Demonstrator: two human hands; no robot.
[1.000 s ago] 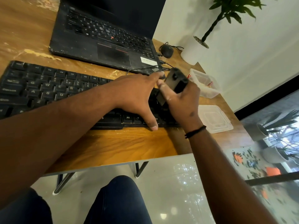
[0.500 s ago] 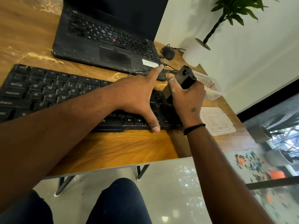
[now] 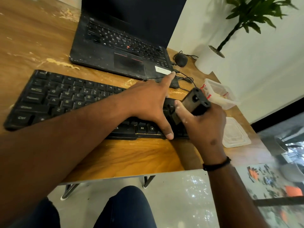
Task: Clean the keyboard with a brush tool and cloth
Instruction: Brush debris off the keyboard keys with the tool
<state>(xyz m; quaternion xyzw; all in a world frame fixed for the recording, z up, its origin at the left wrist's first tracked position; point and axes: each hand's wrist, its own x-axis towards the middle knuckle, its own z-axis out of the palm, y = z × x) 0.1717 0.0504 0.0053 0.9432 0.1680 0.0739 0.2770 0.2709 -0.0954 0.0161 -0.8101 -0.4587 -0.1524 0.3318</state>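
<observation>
A black keyboard (image 3: 65, 99) lies across the wooden desk (image 3: 128, 155). My left hand (image 3: 148, 102) rests spread on the keyboard's right part, thumb at the front edge by the Alt key, index finger stretched toward the laptop. My right hand (image 3: 205, 127) is closed around a black block-shaped brush tool (image 3: 195, 102), which stands tilted on the keyboard's right end. The tool's lower end is hidden between my hands. No cloth is in view.
An open black laptop (image 3: 118, 53) sits behind the keyboard, with a black mouse (image 3: 181, 59) and cables beside it. A clear plastic tub (image 3: 220, 94) and its lid (image 3: 235, 134) lie at the right edge. A white plant pot (image 3: 207, 61) stands at the corner.
The brush tool in my right hand has swung slightly back and forth over the keyboard's right end. My left index finger has straightened and lifted toward the laptop.
</observation>
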